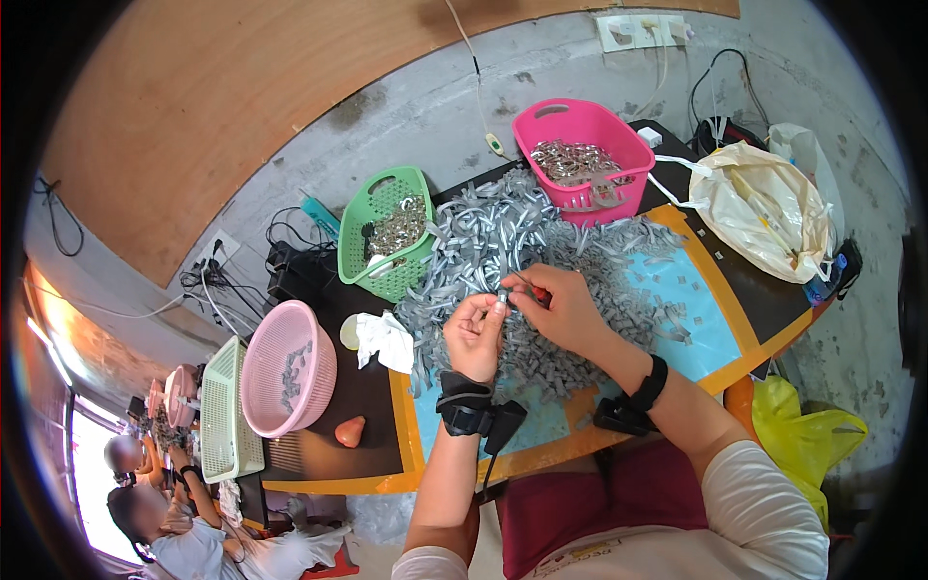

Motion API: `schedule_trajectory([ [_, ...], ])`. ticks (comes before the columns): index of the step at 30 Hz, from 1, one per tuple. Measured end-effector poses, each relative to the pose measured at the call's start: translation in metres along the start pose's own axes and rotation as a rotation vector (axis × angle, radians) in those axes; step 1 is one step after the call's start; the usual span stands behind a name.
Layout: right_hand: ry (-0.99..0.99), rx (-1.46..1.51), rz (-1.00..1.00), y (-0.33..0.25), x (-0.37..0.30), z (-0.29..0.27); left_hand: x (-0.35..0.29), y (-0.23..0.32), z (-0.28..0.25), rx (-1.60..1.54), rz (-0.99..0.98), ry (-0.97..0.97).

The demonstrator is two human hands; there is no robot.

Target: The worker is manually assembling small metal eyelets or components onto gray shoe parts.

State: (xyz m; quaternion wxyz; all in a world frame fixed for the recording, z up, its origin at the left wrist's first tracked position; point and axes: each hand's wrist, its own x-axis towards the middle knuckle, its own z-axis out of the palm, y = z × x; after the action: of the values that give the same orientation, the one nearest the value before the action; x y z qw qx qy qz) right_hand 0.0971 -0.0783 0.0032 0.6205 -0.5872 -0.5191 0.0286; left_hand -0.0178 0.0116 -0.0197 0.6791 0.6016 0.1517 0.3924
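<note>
Snugly curled right hand around red tool

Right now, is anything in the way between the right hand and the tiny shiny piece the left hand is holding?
No, nothing visible. The left hand pinches the small silvery piece, and the right hand, holding a red-handled tool, is close beside it. The grey heap lies beneath and beyond them.
</note>
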Motion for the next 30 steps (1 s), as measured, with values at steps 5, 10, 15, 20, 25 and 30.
schedule_trajectory([
  [5,-0.028,0.062,0.057,0.008,0.001,0.0,0.0,0.002,0.001,0.055,0.004,0.042],
  [10,-0.077,0.091,0.11,0.004,0.003,-0.004,0.0,-0.001,-0.002,0.056,0.01,0.018],
  [15,-0.137,0.146,0.172,0.011,0.007,-0.006,0.001,-0.004,-0.005,0.101,0.053,-0.02],
  [20,-0.179,0.201,0.23,0.014,0.006,-0.006,-0.001,0.004,0.004,0.767,0.351,0.064],
  [25,-0.206,0.214,0.244,0.011,0.004,-0.003,-0.004,0.013,0.009,0.851,0.513,0.088],
  [30,-0.171,0.343,0.347,0.014,0.004,-0.002,-0.005,0.013,0.009,0.915,0.54,0.081],
])
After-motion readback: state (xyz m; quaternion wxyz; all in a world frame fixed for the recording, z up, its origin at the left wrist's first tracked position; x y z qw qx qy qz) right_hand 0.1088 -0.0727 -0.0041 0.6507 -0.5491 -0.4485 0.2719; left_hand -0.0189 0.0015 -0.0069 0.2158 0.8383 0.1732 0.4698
